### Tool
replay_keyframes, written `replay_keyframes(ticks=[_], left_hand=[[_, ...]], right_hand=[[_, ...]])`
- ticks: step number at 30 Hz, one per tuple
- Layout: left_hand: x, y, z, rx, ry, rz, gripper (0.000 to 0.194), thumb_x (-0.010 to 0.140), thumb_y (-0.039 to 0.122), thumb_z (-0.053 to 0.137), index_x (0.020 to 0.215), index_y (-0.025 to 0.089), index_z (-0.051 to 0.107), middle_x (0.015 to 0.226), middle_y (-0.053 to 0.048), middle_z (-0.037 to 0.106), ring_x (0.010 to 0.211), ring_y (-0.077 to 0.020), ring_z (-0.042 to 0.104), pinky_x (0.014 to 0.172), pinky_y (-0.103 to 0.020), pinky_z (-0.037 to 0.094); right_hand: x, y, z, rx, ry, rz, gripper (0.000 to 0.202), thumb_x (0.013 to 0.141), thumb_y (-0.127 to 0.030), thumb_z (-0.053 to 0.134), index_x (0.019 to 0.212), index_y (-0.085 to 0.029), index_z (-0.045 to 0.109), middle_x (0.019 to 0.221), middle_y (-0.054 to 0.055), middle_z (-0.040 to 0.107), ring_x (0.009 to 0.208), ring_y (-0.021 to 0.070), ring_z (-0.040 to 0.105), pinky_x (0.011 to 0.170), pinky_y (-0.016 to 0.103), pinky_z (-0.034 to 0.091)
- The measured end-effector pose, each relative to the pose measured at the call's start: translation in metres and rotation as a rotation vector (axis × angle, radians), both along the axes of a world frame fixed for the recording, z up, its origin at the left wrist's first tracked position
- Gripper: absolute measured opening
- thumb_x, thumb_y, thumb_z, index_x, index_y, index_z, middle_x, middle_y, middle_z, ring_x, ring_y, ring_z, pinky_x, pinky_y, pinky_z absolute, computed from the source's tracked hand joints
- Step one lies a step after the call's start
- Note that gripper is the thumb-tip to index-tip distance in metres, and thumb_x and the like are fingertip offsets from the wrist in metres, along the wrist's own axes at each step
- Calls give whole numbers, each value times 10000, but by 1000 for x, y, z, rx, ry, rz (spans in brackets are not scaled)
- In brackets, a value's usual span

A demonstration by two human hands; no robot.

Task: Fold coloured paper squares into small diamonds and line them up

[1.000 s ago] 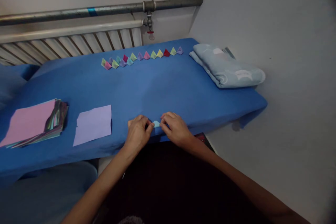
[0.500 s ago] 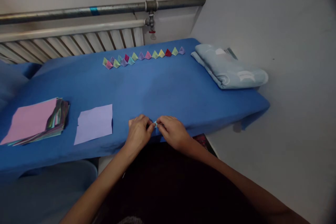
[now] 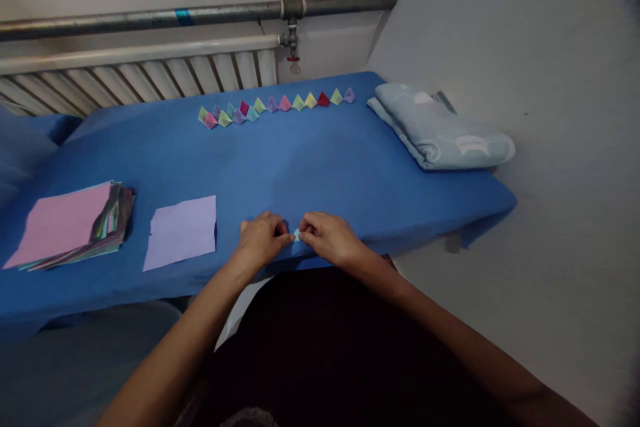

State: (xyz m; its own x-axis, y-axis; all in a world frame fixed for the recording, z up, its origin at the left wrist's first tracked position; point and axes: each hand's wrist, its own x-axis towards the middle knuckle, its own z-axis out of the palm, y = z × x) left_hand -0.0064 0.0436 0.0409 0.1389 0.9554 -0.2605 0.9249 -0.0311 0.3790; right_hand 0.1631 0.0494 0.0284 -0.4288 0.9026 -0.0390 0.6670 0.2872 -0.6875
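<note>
A small light-blue piece of folded paper (image 3: 297, 235) shows between my fingertips near the front edge of the blue-covered bed (image 3: 320, 160). My left hand (image 3: 263, 239) pinches its left side, thumb and fingers together. On the other side my right hand (image 3: 329, 237) grips it, with the fingers curled over. Most of the paper is hidden by my fingers, so its exact fold cannot be made out. A lilac paper sheet (image 3: 183, 233) lies flat to the left of my left hand.
Farther left sits a stack of coloured paper (image 3: 70, 217), pink on top. Several small folded paper shapes (image 3: 273, 105) stand in a row along the back. A folded pale blanket (image 3: 443, 130) rests at the right. Behind are a radiator (image 3: 190, 73) and a pipe (image 3: 230, 11).
My hands have shifted slightly, and a little more of the light-blue paper shows between them. The camera view has moved a bit. The sheet, stack and folded shapes stay in place.
</note>
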Motion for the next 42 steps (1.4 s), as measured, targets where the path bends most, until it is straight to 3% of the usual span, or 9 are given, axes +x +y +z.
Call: replay_keyframes(ticks=[5, 11, 23, 33, 42], left_hand=[[-9, 23, 15, -221, 64, -85, 256, 722, 459, 630, 724, 205, 602, 612, 38, 543, 587, -124, 471, 548, -251, 312], [-7, 45, 22, -332, 135, -179, 297, 684, 501, 637, 714, 206, 626, 579, 37, 530, 565, -123, 461, 524, -252, 288], [-2, 44, 27, -324, 237, -252, 315, 729, 512, 584, 773, 208, 655, 625, 8, 567, 574, -131, 459, 533, -253, 284], [-1, 55, 25, -354, 223, -281, 378, 656, 583, 636, 646, 205, 628, 531, 28, 498, 547, -125, 442, 529, -254, 280], [4, 54, 28, -356, 251, -280, 381, 627, 585, 669, 688, 208, 669, 555, 12, 542, 574, -151, 494, 546, -264, 311]], right_hand=[[1, 3, 4, -35, 6, 17, 91, 788, -144, 552, 758, -220, 590, 719, -20, 624, 631, 111, 519, 573, 233, 335], [0, 4, 6, -62, -12, 32, 101, 796, -136, 540, 778, -215, 599, 712, -20, 621, 638, 111, 520, 583, 233, 333], [1, 3, 6, -32, 3, 39, 100, 790, -134, 538, 756, -212, 589, 705, -19, 619, 630, 113, 513, 567, 234, 326], [0, 2, 7, -34, -23, 18, 108, 787, -126, 547, 777, -221, 597, 737, -15, 646, 646, 117, 539, 575, 239, 335], [0, 3, 6, -52, -18, 21, 58, 814, -182, 567, 780, -216, 599, 718, -16, 633, 628, 114, 523, 564, 238, 324]])
